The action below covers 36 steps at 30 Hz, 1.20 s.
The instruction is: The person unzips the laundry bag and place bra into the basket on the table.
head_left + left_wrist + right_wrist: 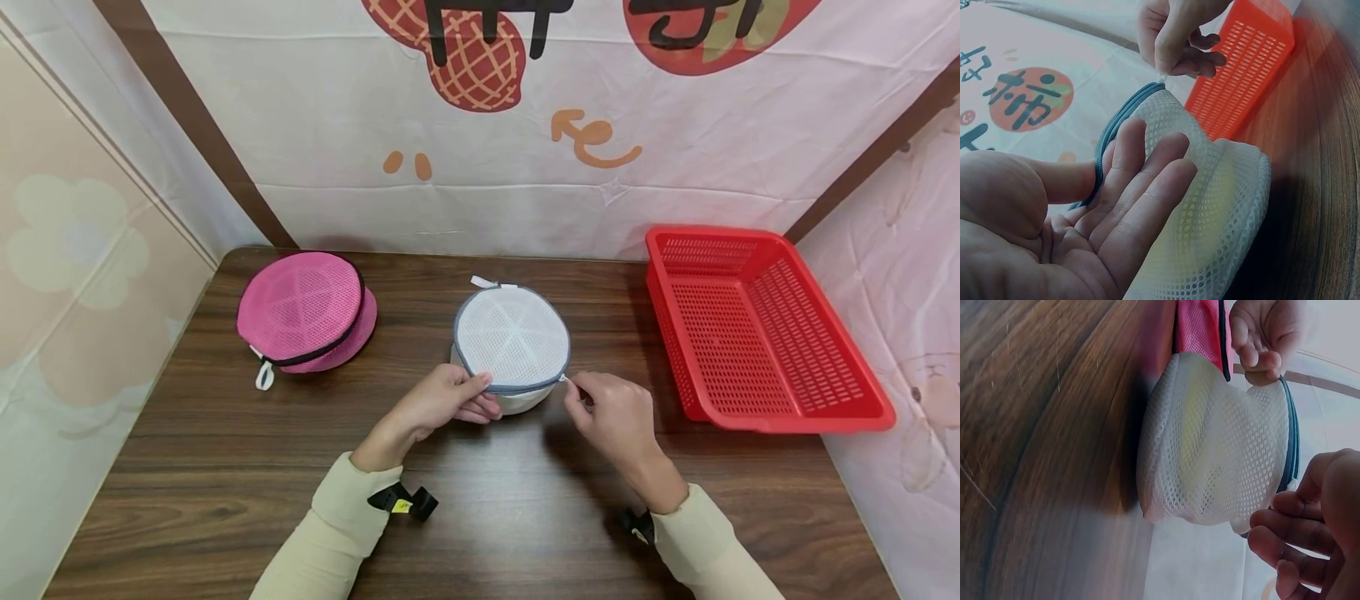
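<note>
A round white mesh laundry bag with a grey-blue zipper rim stands at the middle of the table, its lid lying over the top. Through its mesh side something pale yellow shows; its kind cannot be made out. My left hand pinches the bag's front rim between thumb and fingers. At the rim's right front, my right hand pinches the small white zipper pull. A white loop tab sticks out at the back of the rim.
To the left, a pink mesh laundry bag with a black zipper edge and white loop lies on the wooden table. A red plastic basket stands to the right. Behind the table hangs a printed cloth.
</note>
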{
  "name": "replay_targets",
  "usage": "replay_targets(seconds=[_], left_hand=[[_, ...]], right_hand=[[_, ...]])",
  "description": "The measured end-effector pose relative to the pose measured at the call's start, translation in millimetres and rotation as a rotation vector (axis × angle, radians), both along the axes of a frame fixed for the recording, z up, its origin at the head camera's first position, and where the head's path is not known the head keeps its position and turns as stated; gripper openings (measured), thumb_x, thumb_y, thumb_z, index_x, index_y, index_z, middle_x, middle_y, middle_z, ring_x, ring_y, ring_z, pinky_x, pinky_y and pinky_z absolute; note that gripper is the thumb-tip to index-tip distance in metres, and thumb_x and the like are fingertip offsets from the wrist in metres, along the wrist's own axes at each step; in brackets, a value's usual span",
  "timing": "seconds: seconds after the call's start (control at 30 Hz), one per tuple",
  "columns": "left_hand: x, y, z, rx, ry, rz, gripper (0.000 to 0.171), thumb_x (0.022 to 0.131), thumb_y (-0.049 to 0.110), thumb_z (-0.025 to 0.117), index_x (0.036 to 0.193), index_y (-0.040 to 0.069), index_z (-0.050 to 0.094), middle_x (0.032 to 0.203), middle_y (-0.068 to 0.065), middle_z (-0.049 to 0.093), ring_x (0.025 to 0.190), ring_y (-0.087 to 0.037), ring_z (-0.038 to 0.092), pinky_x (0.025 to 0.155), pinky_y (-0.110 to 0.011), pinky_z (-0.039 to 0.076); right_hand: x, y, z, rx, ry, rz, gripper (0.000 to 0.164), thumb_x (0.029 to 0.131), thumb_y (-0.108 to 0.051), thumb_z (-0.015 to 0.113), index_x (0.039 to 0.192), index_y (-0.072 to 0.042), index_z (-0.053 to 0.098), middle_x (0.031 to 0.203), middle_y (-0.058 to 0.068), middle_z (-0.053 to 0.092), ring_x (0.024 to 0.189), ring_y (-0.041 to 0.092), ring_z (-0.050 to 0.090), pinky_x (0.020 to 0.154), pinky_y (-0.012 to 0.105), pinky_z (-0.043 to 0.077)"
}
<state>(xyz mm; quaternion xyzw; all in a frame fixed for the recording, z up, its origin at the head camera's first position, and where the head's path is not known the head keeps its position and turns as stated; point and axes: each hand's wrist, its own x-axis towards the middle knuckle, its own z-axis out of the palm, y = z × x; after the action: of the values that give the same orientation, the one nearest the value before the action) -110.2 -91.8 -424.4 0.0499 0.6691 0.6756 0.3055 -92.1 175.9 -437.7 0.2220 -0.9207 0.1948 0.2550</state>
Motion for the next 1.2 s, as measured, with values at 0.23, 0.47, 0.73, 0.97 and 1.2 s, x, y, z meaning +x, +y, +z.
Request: replay_targets(seconds=[0.23,0.47,0.73,0.97,1.2], left_hand=[[-0.4,-1.2,0.8,-0.022,-0.008,-0.023,0.04,0.111,0.015,0.044,0.107,-0.021,0.062,0.095,-0.025,0.074,0.086,-0.019,0.074,0.088,-0.047,0.059],[-0.2,-1.8,0.6,-0.034,-0.013,-0.037,0.038,0.11,0.015,0.045,0.106,-0.019,0.062,0.095,-0.025,0.074,0.087,-0.021,0.074,0.089,-0.048,0.059],[-0.7,-2.8,0.3,-0.034,-0.02,-0.052,0.038,0.11,0.013,0.045,0.106,-0.019,0.063,0.095,-0.025,0.074,0.086,-0.02,0.075,0.09,-0.05,0.057],[-1.3,-4.9,0.6,-0.051,-0.03,-0.077,0.038,0.111,0.014,0.044,0.106,-0.018,0.063,0.097,-0.026,0.074,0.087,-0.021,0.075,0.09,-0.05,0.057],[-2.2,-6.5,0.2,-0.058,-0.032,-0.1,0.037,0.111,0.015,0.045,0.108,-0.018,0.063,0.096,-0.025,0.074,0.087,-0.022,0.075,0.089,-0.049,0.058]], right_hand=[[-5.7,2.9,-1.5,-0.01,0.021,-0.015,0.027,0.087,-0.014,0.062,0.062,-0.019,0.053,0.055,-0.006,0.045,0.049,0.01,0.037,0.042,0.023,0.03],[-10.4,6.1,-2.7,-0.02,0.032,-0.028,0.027,0.087,-0.012,0.061,0.062,-0.019,0.053,0.055,-0.006,0.044,0.049,0.011,0.037,0.041,0.024,0.03],[-14.9,9.2,-4.2,-0.01,0.029,-0.047,0.027,0.087,-0.012,0.06,0.061,-0.018,0.053,0.054,-0.006,0.043,0.048,0.011,0.036,0.041,0.023,0.029],[-21.1,12.7,-5.0,-0.015,0.022,-0.063,0.026,0.088,-0.012,0.065,0.063,-0.016,0.057,0.054,-0.004,0.047,0.047,0.012,0.037,0.041,0.024,0.031],[-28.8,15.9,-7.0,-0.017,0.014,-0.094,0.022,0.09,-0.014,0.065,0.068,-0.012,0.064,0.056,0.003,0.056,0.047,0.014,0.04,0.04,0.026,0.034]])
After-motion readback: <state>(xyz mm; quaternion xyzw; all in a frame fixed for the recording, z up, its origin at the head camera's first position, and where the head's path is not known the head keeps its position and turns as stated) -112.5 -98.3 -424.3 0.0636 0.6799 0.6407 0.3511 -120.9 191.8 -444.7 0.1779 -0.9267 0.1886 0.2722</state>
